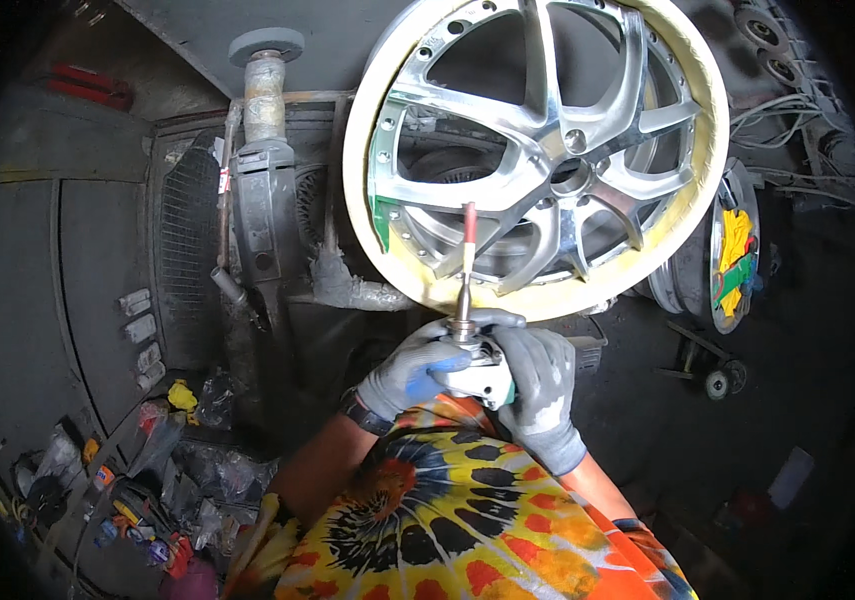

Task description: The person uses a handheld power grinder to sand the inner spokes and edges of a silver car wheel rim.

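Observation:
A large silver alloy car wheel (539, 70) with several polished spokes stands in front of me, its outer lip wrapped in cream masking tape (359, 165). A strip of green tape (381, 222) shows on its left edge. Both my hands wear grey work gloves and hold a white-and-green die grinder (479, 378) near my chest. My left hand (409, 370) closes round its left side, below the collet, while my right hand (543, 378) grips the right side of the body. The grinder's long shank ends in a red cylindrical tip (469, 222), which overlaps the lower spokes in view; contact cannot be told.
Left of the wheel stands a dusty grey machine (262, 205) with a round grey disc (266, 45) on its shaft. Another rim (722, 315) holding a yellow cloth (735, 240) is at right. Bags and tools (152, 500) clutter the lower left; a small wheeled frame (715, 383) sits right.

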Available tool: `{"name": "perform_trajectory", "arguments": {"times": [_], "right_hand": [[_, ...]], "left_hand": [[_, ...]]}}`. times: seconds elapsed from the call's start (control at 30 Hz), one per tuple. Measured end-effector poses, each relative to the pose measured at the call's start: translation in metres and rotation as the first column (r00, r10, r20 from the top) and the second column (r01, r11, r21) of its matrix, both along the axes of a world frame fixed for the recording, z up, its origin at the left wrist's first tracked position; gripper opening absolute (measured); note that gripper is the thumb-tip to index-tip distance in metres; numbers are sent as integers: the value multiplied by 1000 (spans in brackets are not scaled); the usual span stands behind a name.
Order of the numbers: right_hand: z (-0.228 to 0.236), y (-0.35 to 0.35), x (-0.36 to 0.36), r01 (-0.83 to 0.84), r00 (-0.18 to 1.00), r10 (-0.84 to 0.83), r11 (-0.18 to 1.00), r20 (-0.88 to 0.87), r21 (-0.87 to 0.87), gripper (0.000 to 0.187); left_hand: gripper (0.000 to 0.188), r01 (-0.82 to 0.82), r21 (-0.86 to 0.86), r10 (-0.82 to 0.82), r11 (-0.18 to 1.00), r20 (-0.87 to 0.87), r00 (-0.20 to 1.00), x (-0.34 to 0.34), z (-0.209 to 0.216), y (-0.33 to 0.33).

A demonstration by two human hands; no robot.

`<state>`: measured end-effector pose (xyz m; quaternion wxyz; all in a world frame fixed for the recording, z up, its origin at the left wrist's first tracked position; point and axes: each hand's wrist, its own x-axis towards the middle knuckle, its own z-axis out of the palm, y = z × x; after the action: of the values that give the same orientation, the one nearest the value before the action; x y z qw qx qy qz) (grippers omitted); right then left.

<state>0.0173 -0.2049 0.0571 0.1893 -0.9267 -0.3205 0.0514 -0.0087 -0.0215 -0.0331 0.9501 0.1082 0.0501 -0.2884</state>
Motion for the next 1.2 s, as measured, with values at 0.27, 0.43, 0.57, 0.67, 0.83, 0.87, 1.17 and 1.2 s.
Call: {"name": "perform_trajectory", "arguments": {"times": [0.27, 0.43, 0.57, 0.67, 0.83, 0.87, 1.17, 1.2], "right_hand": [[6, -15, -1, 76, 997, -76, 995, 12, -57, 62], [-1, -15, -2, 72, 997, -71, 995, 25, -67, 62], [-5, -8, -3, 64, 998, -63, 997, 21, -38, 60], [-6, -2, -1, 47, 999, -46, 999, -9, 3, 59], [-5, -6, -1, 53, 999, -53, 998, -2, -14, 59], [-4, -9, -1, 54, 999, -54, 998, -1, -17, 59], [-2, -26, 4, 75, 997, -75, 996, 11, -53, 65], [-3, -25, 4, 70, 998, -70, 996, 9, -51, 65]], "left_hand": [[47, -6, -72, -3, 997, -126, 992, 5, -22, -33], [59, 52, -77, -61, 996, -115, 992, 3, -34, -30], [74, 15, -4, -16, 1000, -24, 1000, 3, -18, -17], [60, -16, -85, 12, 996, -38, 999, -1, -9, -1], [60, 29, -133, -38, 991, -63, 997, -4, -16, -3], [60, 30, -136, -38, 990, -63, 997, -3, -17, -8], [59, -20, -100, 20, 995, 2, 1000, 18, -9, -35], [59, -25, -97, 25, 995, 0, 1000, 15, -14, -34]]}}
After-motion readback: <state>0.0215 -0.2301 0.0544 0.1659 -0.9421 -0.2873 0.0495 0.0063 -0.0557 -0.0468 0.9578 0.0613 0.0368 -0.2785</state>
